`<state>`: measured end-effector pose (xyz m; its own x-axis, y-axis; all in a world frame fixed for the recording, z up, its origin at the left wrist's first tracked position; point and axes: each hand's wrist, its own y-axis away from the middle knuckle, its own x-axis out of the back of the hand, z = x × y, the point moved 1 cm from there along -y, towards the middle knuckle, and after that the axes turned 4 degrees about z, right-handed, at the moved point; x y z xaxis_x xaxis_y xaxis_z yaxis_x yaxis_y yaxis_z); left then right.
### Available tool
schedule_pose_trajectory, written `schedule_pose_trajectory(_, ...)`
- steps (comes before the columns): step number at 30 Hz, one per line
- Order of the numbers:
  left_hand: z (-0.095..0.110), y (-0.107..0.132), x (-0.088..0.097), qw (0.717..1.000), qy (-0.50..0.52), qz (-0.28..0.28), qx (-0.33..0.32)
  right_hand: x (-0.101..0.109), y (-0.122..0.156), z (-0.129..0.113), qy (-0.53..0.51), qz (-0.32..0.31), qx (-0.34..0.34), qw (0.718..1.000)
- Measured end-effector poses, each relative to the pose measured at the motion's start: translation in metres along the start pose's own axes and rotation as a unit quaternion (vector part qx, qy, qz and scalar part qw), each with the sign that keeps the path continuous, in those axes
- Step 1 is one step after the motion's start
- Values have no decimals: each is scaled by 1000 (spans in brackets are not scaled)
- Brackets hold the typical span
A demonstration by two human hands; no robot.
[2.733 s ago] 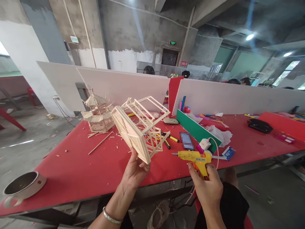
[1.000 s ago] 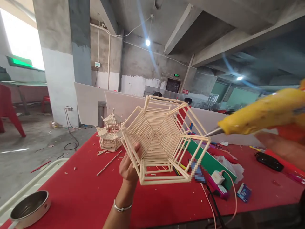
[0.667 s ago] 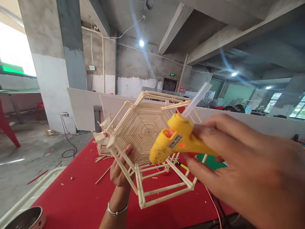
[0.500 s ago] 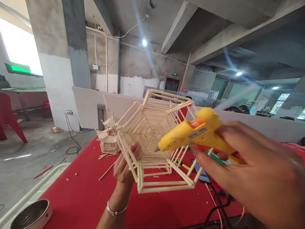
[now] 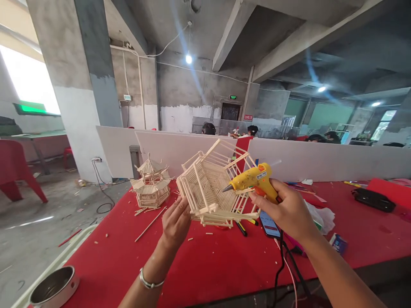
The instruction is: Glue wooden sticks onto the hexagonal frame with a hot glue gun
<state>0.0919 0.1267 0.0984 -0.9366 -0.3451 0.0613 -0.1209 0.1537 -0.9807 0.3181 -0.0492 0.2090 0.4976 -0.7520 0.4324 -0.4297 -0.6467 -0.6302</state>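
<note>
Left hand (image 5: 176, 224) grips the stick frame (image 5: 208, 188), tilted (presumably for interior access); right hand (image 5: 287, 207) grips the glue gun (image 5: 251, 178), pointing leftward.

Hands (image 5: 175, 220) with stick frame (image 5: 210, 185) and glue gun (image 5: 249, 178)

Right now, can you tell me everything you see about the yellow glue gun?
The yellow glue gun looks plastic, with dark specks on its barrel, a pale label on its side and an orange-red part underneath. Its grey nozzle is pointed, and a clear stick pokes out the back. The right hand grips its handle above the table, nozzle aimed left and slightly down at the stick frame. I can't tell if the tip touches it.
</note>
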Motion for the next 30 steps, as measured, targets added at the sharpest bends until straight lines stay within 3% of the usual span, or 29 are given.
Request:
schedule_pose_trajectory(5, 8, -28, 6, 997, 21, -70, -5, 0, 10, 16, -27, 65, -12, 997)
schedule_pose_trajectory(8, 12, -39, 14, 987, 102, -125, 9, 4, 15, 26, -51, 118, -7, 992)
schedule_pose_trajectory(10, 15, -41, 20, 974, 177, -131, 53, 8, 18, 35, -73, 138, 6, 988)
schedule_pose_trajectory(12, 19, -41, 24, 950, 255, -102, 146, 11, 21, 43, -95, 148, 21, 984)
schedule_pose_trajectory(14, 27, -43, 26, 901, 341, -52, 262, 14, 25, 48, -104, 160, 37, 981)
schedule_pose_trajectory(16, 38, -48, 25, 830, 433, 7, 353, 17, 30, 49, -89, 180, 60, 978)
schedule_pose_trajectory(19, 55, -63, 21, 720, 534, 57, 438, 23, 36, 44, -43, 214, 98, 971)
schedule_pose_trajectory(22, 65, -78, 19, 642, 565, 88, 511, 29, 40, 38, -29, 243, 131, 961)
schedule_pose_trajectory(24, 66, -84, 17, 608, 558, 69, 560, 33, 41, 36, -34, 258, 153, 953)
schedule_pose_trajectory(30, 58, -70, 2, 547, 527, -92, 645, 42, 44, 39, 12, 262, 232, 937)
